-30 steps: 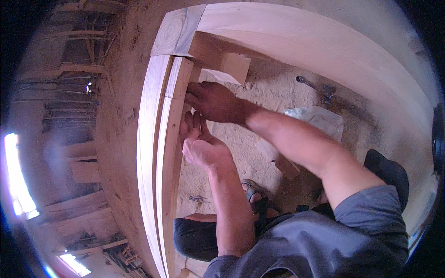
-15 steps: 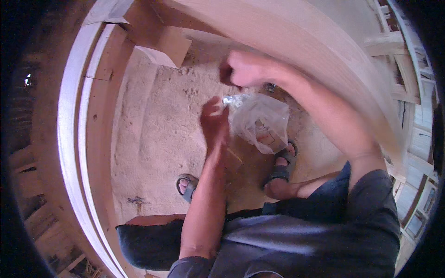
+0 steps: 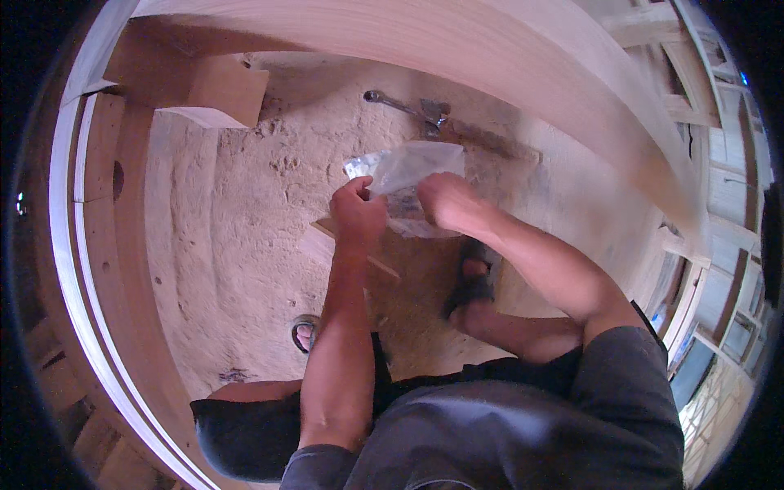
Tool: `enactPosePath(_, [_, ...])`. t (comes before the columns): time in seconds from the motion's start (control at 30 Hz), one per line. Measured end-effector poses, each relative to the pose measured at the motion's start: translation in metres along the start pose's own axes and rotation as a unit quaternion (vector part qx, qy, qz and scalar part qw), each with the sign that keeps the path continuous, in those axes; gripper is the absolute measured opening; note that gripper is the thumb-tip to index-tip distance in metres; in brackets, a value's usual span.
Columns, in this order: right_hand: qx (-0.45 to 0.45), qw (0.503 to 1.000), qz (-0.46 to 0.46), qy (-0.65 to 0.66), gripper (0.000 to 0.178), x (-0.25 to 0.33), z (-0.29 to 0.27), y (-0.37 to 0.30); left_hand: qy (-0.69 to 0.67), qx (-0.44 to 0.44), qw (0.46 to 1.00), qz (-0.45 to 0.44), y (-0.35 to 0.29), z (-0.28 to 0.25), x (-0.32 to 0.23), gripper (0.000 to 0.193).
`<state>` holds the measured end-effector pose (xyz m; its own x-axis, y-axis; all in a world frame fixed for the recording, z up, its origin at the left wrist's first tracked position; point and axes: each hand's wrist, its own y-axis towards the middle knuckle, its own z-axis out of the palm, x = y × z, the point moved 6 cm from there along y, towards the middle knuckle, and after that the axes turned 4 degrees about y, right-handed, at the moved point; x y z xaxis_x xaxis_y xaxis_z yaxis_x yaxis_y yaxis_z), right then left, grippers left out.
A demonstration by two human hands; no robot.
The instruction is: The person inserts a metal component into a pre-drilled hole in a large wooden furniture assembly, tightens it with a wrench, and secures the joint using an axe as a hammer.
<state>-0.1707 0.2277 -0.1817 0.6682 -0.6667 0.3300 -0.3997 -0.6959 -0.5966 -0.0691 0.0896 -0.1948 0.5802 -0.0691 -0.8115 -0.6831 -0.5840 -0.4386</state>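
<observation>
Since the earlier frame, the left hand (image 3: pixel 359 211) and right hand (image 3: pixel 447 201) have moved onto the plastic bag (image 3: pixel 420 160), toward twelve o'clock from mid-view. We see fingers (image 3: pixel 357 186) curled at its eight o'clock and its four (whether they pinch it, we cannot tell). We judge a hard tug could tear it. It looks clear, wrinkled, silvery toward ten o'clock.

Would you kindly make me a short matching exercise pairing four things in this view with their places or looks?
1. left hand
2. plastic bag
3. metal tool
4. right hand

A. lying on the sandy floor
B. at the bag's right side
C. at the bag's left side
D. whitish and see-through

Right pairs: 1-C, 2-D, 3-A, 4-B
</observation>
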Motion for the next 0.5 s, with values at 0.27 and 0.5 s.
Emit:
enactPosePath(0.27, [-0.074, 0.996, -0.042, 0.016, 0.020, -0.002, 0.055, 0.045, 0.050, -0.011, 0.997, 0.050, 0.005, 0.002, -0.009, 0.032])
enactPosePath(0.5, [-0.263, 0.963, -0.046, 0.039, 0.036, 0.032, 0.035, 0.046, 0.067, -0.118, 0.982, 0.130, -0.011, -0.007, -0.005, 0.022])
